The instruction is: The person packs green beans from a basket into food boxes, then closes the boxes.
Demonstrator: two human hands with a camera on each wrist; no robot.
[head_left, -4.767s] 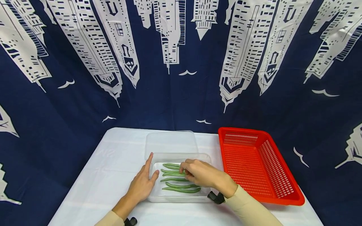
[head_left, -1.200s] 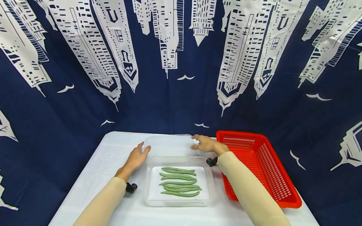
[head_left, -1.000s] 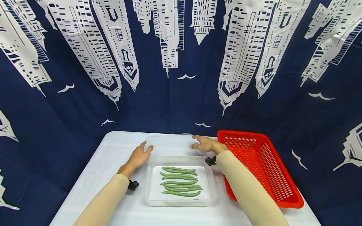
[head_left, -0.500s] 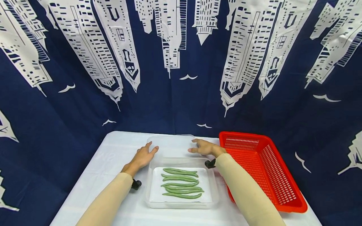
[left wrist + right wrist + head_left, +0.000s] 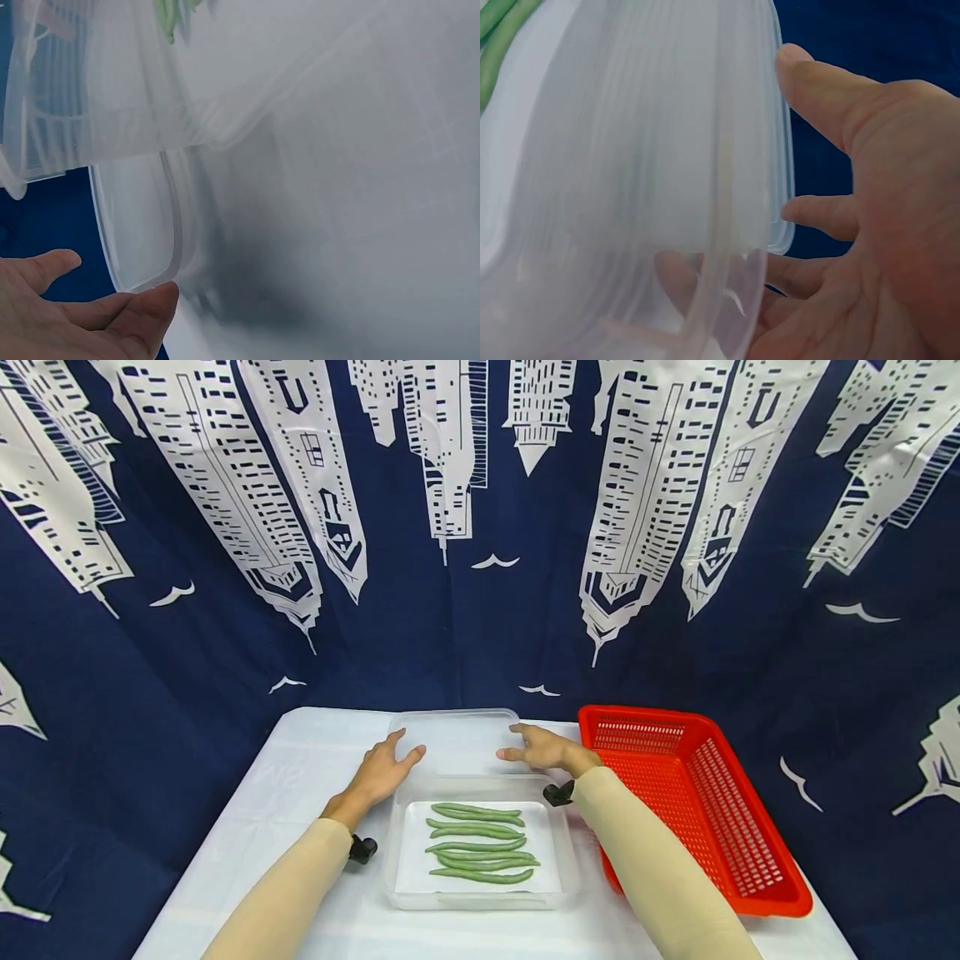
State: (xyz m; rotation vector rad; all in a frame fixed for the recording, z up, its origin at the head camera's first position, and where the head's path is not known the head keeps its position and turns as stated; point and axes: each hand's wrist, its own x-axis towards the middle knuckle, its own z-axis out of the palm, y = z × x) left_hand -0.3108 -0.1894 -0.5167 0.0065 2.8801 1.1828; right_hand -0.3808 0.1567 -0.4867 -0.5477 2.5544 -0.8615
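A clear plastic lid (image 5: 457, 739) lies behind a clear food container (image 5: 480, 902), its far edge looking slightly raised. Several green beans (image 5: 480, 865) rest in rows on the container's white floor. My left hand (image 5: 378, 777) reaches the lid's left side with fingers extended; in the left wrist view a fingertip (image 5: 166, 294) meets the lid's corner, the thumb side apart from it. Over at the right side, my right hand (image 5: 551, 750) spreads its fingers along the lid's edge. The right wrist view has its fingertips against that edge, some seen blurred through the container wall.
A red perforated basket (image 5: 652, 802) stands to the right, under and beside my right sleeve. The white-covered table (image 5: 300, 793) extends left of the container. A dark blue cloth (image 5: 450, 652) with white building prints hangs behind the table.
Earlier my right hand was among the beans and my left beside the container; both have moved to the lid. Since half a second ago, the lid's far edge has come up slightly.
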